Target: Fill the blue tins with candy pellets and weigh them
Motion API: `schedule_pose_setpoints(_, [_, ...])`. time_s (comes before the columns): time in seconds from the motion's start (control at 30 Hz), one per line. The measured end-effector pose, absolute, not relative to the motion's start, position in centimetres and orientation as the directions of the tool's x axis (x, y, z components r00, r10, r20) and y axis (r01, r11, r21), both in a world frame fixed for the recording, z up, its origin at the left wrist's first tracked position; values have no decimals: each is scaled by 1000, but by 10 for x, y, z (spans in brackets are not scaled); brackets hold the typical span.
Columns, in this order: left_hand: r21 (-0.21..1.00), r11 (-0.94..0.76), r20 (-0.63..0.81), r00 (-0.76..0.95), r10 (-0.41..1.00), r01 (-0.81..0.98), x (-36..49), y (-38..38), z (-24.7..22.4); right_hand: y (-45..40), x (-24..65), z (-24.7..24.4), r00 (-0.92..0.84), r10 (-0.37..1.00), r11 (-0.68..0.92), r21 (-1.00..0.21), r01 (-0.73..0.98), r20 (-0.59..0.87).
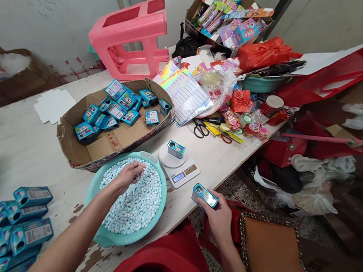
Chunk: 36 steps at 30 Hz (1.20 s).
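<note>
At 6 o'clock, your right hand [221, 218] grips a small blue tin [205, 196] off the white table [18, 147] edge. Left hand [128, 176], fingers curled, dips into pale pellets [136, 205] in the teal basin [96, 183]. 12 o'clock: second tin [176, 149] on scale [180, 171], cardboard tray [77, 149] of blue boxes [115, 110], pink stool [130, 37] beyond.

On the counter [18, 142], the basin [95, 187] of pellets [137, 201] sits before the cardboard box [107, 144], the scale [180, 171] to its right carrying a tin [176, 149]
</note>
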<state>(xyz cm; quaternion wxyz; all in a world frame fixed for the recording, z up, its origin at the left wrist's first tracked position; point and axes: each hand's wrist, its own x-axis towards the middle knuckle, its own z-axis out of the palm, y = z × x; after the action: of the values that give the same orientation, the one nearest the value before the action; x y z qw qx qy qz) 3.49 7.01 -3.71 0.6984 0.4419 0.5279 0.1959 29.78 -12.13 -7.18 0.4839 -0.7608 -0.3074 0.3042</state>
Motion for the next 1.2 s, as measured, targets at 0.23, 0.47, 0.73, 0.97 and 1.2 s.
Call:
schedule_pose_setpoints(0.23, [889,352,-457,523,719,293,106,122,-41,-122,304,-73,624,754,-366,-919,143,-204])
schedule_pose_setpoints(0.47, [652,-309,-234,572,787,692,163,161,-46,-120,311,-77,636,738,-379,-919,113,-226])
schedule_pose_setpoints(0.73, [606,-301,-229,523,821,737,169,174,-57,-122,318,-79,646,727,-363,-928,78,-230])
schedule_pose_setpoints(0.97, [852,-41,-261,492,831,522,127,149,-38,-120,315,-75,639,740,-360,-926,114,-209])
schedule_pose_setpoints(1.2, [842,317,-473,314,823,436,30,64,-38,-126,309,-74,641,739,-356,-928,111,-207])
